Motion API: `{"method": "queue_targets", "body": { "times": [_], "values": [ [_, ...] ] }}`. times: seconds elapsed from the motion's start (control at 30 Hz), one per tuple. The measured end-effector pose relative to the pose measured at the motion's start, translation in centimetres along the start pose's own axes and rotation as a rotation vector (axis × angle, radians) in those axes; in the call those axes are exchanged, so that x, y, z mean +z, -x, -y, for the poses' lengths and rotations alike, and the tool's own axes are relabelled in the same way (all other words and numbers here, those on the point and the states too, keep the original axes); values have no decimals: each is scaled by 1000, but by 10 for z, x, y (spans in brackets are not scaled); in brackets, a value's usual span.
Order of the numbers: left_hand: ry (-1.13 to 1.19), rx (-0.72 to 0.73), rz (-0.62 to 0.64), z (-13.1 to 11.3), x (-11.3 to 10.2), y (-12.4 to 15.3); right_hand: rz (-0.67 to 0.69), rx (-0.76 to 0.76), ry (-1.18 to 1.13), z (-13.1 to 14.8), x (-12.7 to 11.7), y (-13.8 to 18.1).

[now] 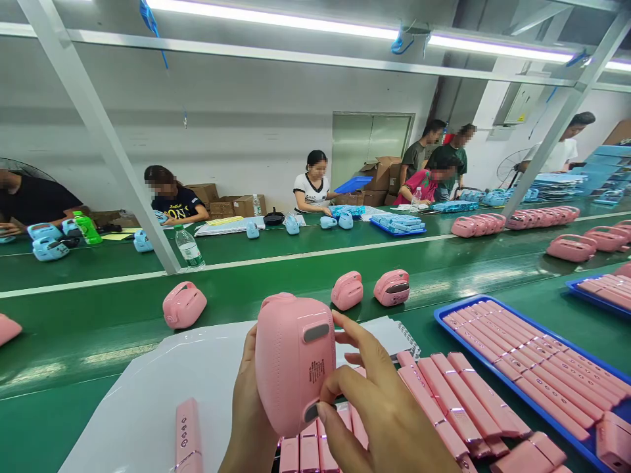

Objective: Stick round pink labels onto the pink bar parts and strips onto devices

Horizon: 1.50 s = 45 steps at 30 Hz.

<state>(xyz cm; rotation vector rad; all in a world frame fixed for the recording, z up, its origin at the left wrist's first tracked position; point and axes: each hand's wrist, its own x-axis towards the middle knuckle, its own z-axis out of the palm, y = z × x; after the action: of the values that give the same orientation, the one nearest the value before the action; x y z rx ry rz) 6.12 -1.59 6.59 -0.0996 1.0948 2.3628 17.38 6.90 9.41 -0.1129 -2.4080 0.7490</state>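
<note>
Bright, even light from fluorescent tubes [276, 18] along top of frame — tubes blown out white. Soft glare patches on green desk [98, 309] at left and centre right. Shadows faint. Wide-angle bend at edges — struts lean. Faces in background blurred; foreground sharp.

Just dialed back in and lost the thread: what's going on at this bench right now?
The person holds a pink speaker up in both hands: the left hand cups it from behind, and the right hand pinches its edge, thumb by a grey pad near the bottom. Below lie pink bars on white paper, with more in a blue tray. Three more pink speakers sit on the green belt. Other people work across the line.
</note>
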Motion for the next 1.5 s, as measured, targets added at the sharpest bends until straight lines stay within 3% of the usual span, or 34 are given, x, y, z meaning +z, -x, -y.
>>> {"method": "queue_targets", "body": {
  "times": [0.17, 0.43, 0.53, 0.63, 0.7, 0.8, 1.0, 1.2, 1.37, 1.43, 1.5],
  "values": [
    [-39, 5, -12, 0, 0, 1, -61, -52, 35, 0, 3, 0],
    [-27, -31, 77, 5, -10, -12, -197, -188, 237, -10, 16, -3],
    [-41, 19, 122, 11, -15, -17, -164, 3, -52, -13, 26, -2],
    [-66, 47, 181, 18, -23, -17, 11, 238, -566, -9, 36, 0],
    [-92, 62, 231, 23, -29, -16, 82, 294, -850, -5, 41, 1],
    [-114, 81, 289, 29, -36, -19, 60, 341, -1052, -5, 45, 2],
    [-83, 94, 316, 35, -34, -29, 92, 406, -1167, -15, 45, 1],
    [-59, 70, 332, 38, -32, -29, 132, 395, -1065, -8, 43, -1],
    [8, 73, 299, 27, -25, -31, 147, 431, -1110, -12, 40, 2],
    [16, 60, 304, 21, -20, -33, 95, 374, -1101, -17, 38, -2],
    [20, 44, 312, 17, -15, -33, -58, 307, -1033, -19, 34, -9]
  ]
}}
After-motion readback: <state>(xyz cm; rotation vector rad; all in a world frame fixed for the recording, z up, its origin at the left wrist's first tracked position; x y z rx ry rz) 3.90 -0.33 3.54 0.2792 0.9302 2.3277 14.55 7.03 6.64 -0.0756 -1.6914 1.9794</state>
